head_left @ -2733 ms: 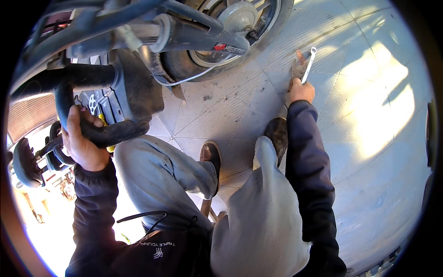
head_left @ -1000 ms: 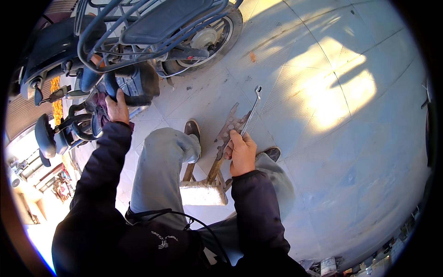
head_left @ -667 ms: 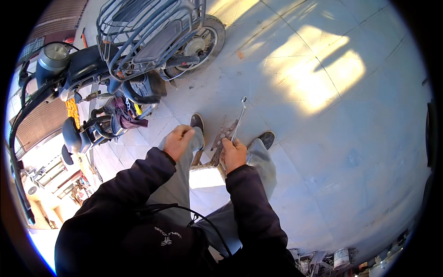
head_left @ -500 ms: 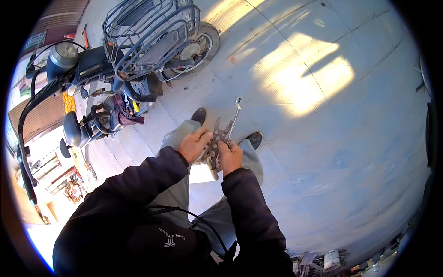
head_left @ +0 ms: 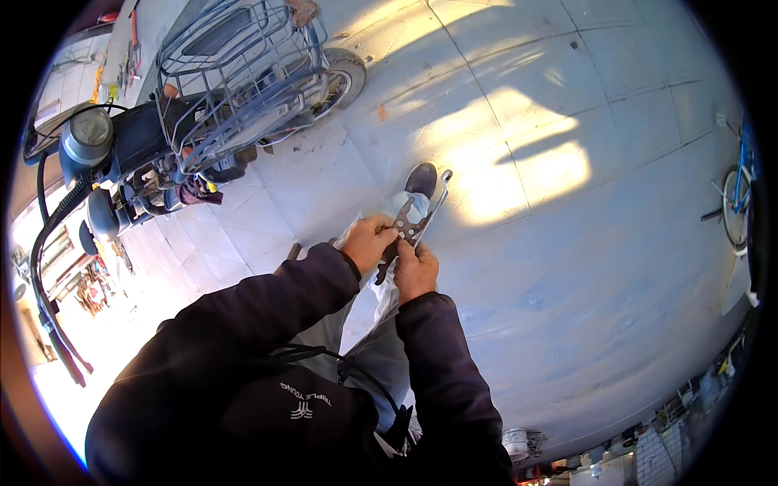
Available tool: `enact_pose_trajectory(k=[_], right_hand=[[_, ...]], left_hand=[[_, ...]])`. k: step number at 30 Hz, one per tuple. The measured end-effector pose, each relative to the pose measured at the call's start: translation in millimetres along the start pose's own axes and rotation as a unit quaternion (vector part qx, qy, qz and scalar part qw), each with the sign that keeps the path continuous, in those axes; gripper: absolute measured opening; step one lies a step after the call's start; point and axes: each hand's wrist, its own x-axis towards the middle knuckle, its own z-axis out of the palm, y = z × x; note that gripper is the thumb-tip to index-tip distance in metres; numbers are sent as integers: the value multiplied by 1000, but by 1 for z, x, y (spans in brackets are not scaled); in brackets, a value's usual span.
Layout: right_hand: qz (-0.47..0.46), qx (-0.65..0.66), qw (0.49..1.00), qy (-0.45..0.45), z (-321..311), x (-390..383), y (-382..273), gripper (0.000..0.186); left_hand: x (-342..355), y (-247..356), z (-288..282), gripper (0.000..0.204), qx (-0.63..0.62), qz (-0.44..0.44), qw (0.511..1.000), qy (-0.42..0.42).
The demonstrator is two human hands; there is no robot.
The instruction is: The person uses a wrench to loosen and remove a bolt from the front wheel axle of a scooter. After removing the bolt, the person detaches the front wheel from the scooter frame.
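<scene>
My left hand (head_left: 369,241) pinches the near left side of a brown, rusty-looking metal plate (head_left: 403,227) with round holes and forked ends. Against the plate's right side, my right hand (head_left: 416,270) is closed around a long silver wrench (head_left: 438,200). The wrench points forward, with its ring-like head away from me. Both hands are close together in front of my body, above my legs. My fingers cover the middle of the plate and the wrench's near end. Whether the right fingers also grip the plate is hard to see.
An electric scooter (head_left: 134,138) with a wire front basket (head_left: 243,81) stands at the left. My dark shoe (head_left: 421,179) is on the tiled floor (head_left: 567,300) just beyond the plate. A blue bicycle (head_left: 739,194) is at the far right, and a white bucket (head_left: 515,443) at the lower right.
My view has shifted, so the scooter sits further left and the bicycle shows at the right. One foot has stepped forward. Both hands keep hold of the plate and wrench.
</scene>
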Motion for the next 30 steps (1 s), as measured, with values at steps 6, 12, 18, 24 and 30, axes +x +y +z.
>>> enact_pose_trajectory(k=[6,12,18,24,30], right_hand=[[24,-37,998,-44,8,29,-81,18],[44,-99,993,-48,14,73,-162,19],[71,-216,969,-95,21,110,-229,19],[81,-307,939,-129,2,130,-300,19],[82,-383,916,-85,1,158,-335,18]], left_hand=[[7,81,-16,10,95,143,980,104],[-21,192,-60,14,146,364,887,242],[-14,250,-102,10,158,370,809,428],[23,246,-112,13,238,243,785,518],[40,245,-111,12,266,195,766,552]])
